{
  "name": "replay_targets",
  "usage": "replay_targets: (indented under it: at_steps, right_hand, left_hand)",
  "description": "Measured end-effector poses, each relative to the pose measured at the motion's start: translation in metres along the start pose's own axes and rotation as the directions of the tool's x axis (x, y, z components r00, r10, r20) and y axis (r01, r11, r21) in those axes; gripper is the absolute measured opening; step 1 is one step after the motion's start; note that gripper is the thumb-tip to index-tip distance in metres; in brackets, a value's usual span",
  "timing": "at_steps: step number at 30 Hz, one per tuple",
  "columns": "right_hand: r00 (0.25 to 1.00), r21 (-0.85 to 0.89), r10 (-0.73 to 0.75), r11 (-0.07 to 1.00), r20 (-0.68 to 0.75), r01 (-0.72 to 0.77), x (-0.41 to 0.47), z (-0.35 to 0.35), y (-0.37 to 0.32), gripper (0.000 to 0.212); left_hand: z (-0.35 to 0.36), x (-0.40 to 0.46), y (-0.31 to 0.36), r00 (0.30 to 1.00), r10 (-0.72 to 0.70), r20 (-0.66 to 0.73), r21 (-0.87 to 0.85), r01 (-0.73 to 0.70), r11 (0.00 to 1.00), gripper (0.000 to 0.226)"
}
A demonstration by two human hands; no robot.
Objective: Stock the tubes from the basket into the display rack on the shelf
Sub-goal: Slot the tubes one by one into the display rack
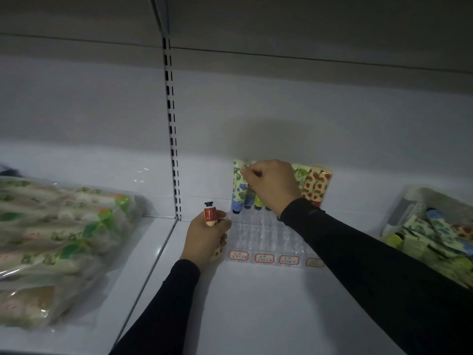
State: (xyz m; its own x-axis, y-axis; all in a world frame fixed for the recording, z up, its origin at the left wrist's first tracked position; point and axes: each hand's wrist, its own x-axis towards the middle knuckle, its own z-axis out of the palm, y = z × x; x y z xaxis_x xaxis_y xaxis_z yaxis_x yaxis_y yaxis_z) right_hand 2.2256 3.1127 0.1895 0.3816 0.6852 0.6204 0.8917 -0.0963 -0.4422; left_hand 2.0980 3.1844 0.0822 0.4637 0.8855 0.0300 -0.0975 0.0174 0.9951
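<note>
Tubes lie bagged in clear plastic (58, 242) at the far left of the shelf (256, 303). Your left hand (207, 237) grips a red tube with a black cap (210, 213), cap up, just beside the clear display rack (258, 239). Your right hand (272, 185) pinches the top of a floral tube (239, 187) standing in the rack's back row, next to a strawberry-print tube (317, 184). More tubes fill the basket (419, 198) at the far right.
</note>
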Motion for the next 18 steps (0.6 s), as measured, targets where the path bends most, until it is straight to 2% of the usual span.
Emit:
replay_targets:
  at_steps: [3, 12, 18]
  right_hand:
    - [1.0, -0.048, -0.019, 0.999, 0.009, 0.019, -0.0013, 0.0025, -0.0009, 0.054]
    - [0.999, -0.062, -0.009, 0.998, 0.036, 0.012, 0.0029, 0.0081, -0.0002, 0.042]
    - [0.999, -0.037, 0.027, 0.999, 0.025, -0.026, 0.0046, 0.0094, 0.0014, 0.043]
  left_hand:
    - [0.0003, -0.0005, 0.0011, 1.0, 0.007, 0.004, 0.008, -0.007, 1.0, 0.014]
    - [0.0011, -0.0025, 0.0031, 1.0, 0.013, 0.005, 0.025, -0.013, 1.0, 0.012]
    - [0.0021, -0.0041, 0.0046, 1.0, 0.017, -0.003, 0.025, -0.017, 1.0, 0.01]
